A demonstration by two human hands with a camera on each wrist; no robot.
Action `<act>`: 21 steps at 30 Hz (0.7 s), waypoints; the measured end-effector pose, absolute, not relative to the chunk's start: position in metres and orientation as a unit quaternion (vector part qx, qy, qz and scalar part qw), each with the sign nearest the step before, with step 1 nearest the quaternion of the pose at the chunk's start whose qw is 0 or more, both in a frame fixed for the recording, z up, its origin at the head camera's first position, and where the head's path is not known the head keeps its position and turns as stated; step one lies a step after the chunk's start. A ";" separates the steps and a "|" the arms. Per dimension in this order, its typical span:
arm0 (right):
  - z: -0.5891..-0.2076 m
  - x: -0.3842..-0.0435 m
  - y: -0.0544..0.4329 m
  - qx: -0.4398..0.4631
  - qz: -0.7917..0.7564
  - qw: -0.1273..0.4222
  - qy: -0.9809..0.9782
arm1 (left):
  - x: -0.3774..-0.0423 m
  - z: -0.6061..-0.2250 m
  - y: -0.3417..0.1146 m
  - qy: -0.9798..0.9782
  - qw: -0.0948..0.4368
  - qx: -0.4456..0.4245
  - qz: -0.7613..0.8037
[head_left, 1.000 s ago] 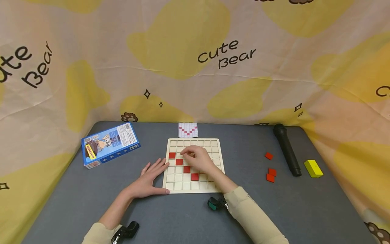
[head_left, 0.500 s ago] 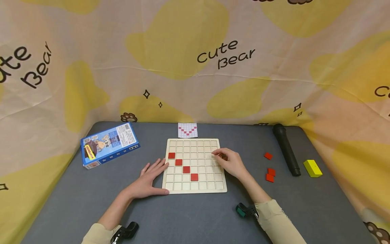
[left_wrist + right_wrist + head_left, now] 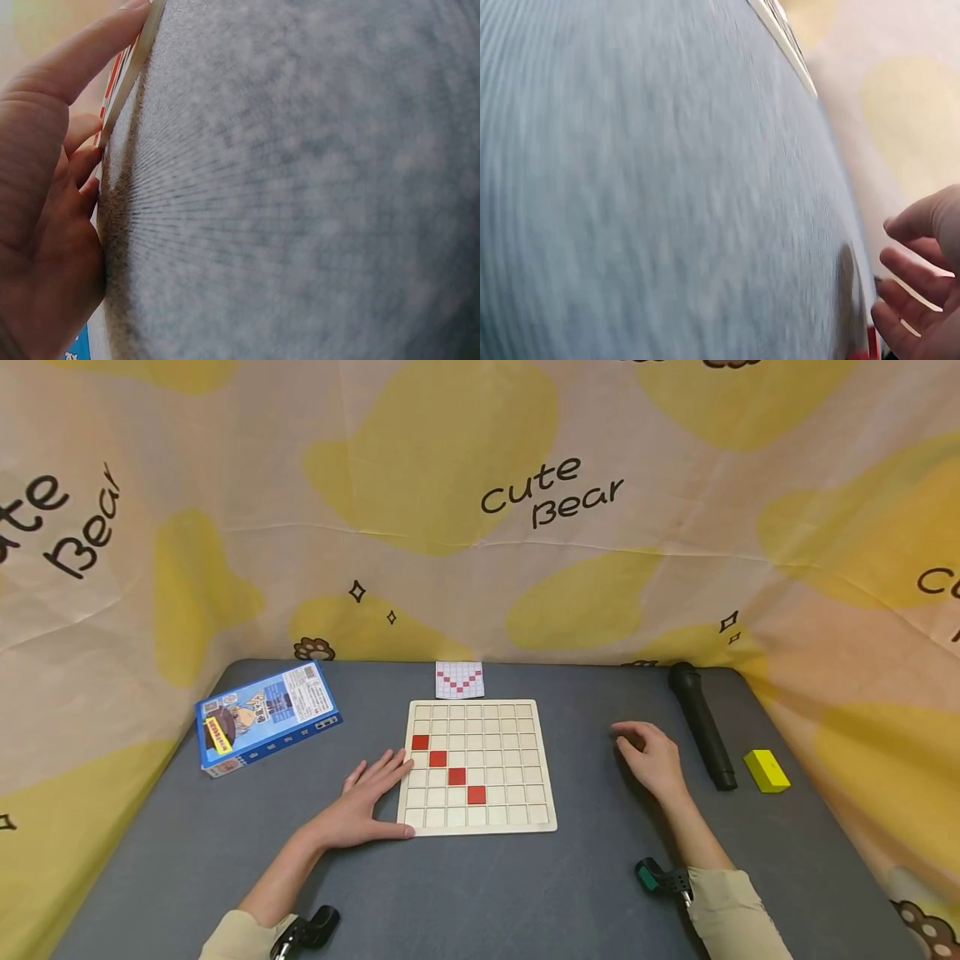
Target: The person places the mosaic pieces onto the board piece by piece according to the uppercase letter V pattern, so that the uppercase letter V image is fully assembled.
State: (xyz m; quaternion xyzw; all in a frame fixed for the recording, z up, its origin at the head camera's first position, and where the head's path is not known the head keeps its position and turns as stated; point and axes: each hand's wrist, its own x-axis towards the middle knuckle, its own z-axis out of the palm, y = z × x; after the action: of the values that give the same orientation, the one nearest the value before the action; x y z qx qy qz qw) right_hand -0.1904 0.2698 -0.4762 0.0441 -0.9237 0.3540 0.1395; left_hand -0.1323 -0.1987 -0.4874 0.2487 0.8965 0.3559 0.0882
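A pale grid board (image 3: 517, 794) lies flat on the grey table (image 3: 450, 902), and four red tiles (image 3: 457, 777) sit in its cells. They run corner to corner in a diagonal, from the leftmost column in the third row down to the fourth column in the sixth (counting from the board's far edge).

The person's left hand (image 3: 356, 817) is at the board's left side with the fingers spread and fairly straight, fingertips touching the left edge and the thumb at the near left corner; it has hold of nothing and simply rests against the board.

The right hand (image 3: 651, 760) is well apart from the board, out to its right, fingers loosely bent with a gap between thumb and forefinger, and nothing shows in its grasp. Whether its fingertips touch the table cannot be told. A red piece (image 3: 871, 343), partly cut off by the lower edge of the right wrist view, lies near those fingers.

Just beyond the board's far edge is a small card (image 3: 460, 680) printed with a red V of squares. A blue box (image 3: 266, 718) lies to the board's left; far to its right are a black microphone (image 3: 703, 727) and a yellow block (image 3: 767, 771).
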 end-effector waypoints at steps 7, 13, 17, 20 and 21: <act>-0.477 -0.189 0.294 0.001 0.337 0.130 -0.933 | -0.132 -0.488 -0.199 0.897 0.090 0.249 0.355; -0.478 -0.191 0.298 0.001 0.331 0.105 -0.938 | -0.132 -0.487 -0.199 0.898 0.092 0.244 0.355; -0.478 -0.192 0.296 0.014 0.338 0.097 -0.936 | -0.132 -0.487 -0.199 0.899 0.091 0.243 0.353; -0.479 -0.191 0.296 0.012 0.335 0.099 -0.937 | -0.132 -0.487 -0.199 0.898 0.090 0.247 0.353; -0.479 -0.191 0.296 0.010 0.331 0.101 -0.938 | -0.132 -0.487 -0.199 0.897 0.089 0.248 0.354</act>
State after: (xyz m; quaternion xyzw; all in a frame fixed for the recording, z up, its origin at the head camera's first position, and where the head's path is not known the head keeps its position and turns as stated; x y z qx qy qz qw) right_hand -0.1908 0.2959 -0.4786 0.0098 -0.9382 0.3309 0.1013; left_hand -0.1322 -0.1991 -0.4867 0.2483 0.8972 0.3541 0.0894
